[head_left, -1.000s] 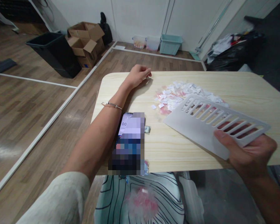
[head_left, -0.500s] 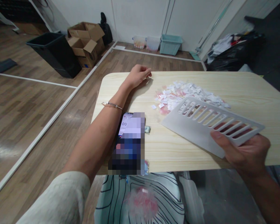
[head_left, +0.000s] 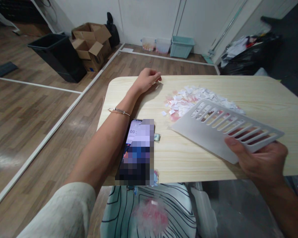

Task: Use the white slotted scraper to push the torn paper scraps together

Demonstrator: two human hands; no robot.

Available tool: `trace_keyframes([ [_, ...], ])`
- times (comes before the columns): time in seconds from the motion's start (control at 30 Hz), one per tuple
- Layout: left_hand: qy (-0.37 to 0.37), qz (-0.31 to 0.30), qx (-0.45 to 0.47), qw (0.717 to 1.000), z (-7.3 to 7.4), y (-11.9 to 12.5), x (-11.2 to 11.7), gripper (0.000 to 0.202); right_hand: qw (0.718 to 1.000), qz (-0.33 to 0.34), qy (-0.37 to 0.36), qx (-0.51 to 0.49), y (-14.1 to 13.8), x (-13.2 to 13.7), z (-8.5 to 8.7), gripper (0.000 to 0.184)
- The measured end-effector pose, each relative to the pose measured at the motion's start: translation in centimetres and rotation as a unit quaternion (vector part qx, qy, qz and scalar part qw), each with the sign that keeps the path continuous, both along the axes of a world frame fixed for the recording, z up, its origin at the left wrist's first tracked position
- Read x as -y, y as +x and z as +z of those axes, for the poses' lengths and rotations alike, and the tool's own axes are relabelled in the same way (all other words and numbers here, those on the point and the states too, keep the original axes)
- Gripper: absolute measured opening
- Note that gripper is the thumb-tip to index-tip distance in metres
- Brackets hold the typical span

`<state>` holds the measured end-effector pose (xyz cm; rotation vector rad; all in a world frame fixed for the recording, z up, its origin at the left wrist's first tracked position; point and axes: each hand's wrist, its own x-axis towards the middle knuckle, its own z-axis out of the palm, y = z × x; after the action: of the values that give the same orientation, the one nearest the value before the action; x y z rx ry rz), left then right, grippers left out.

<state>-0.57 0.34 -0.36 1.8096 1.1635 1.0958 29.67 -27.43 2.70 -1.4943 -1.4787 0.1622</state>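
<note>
My right hand (head_left: 260, 158) grips a white slotted plastic board (head_left: 201, 127) by its right end, thumb on the near face and fingers behind the slots. The board tilts over the table, its left corner close to a heap of small white paper pieces (head_left: 208, 96). Pinkish clear bits show among the paper at the heap's left side. My left hand (head_left: 147, 80) rests at the table's far left edge, fingers loosely curled together with nothing visible in them. Beside my left forearm lies a phone (head_left: 131, 142), largely blurred out, with digits on its screen.
Pale wooden table (head_left: 173, 158) in front of me. A pink translucent bundle (head_left: 152, 215) lies on striped cloth (head_left: 116, 211) below its edge. Beyond stand a black bin (head_left: 62, 59), cardboard boxes (head_left: 94, 53), a teal tub (head_left: 181, 48) and black bags (head_left: 253, 59).
The slotted board has tilted slightly in my right hand, its near edge rising a little and its right end shifting right. My left hand and the phone stay put.
</note>
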Motion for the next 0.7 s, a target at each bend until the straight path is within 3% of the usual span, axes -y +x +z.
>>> trace_keyframes([
  [0.17, -0.001, -0.006, 0.016, 1.0, -0.1, 0.0, 0.0, 0.025, 1.0, -0.007, -0.019, -0.011, 0.4, 0.4, 0.1, 0.011],
  [0.7, 0.002, -0.002, 0.002, 1.0, 0.0, -0.1, 0.0, 0.028, 0.994, 0.079, -0.057, -0.055, 1.5, 1.0, 0.1, 0.014],
])
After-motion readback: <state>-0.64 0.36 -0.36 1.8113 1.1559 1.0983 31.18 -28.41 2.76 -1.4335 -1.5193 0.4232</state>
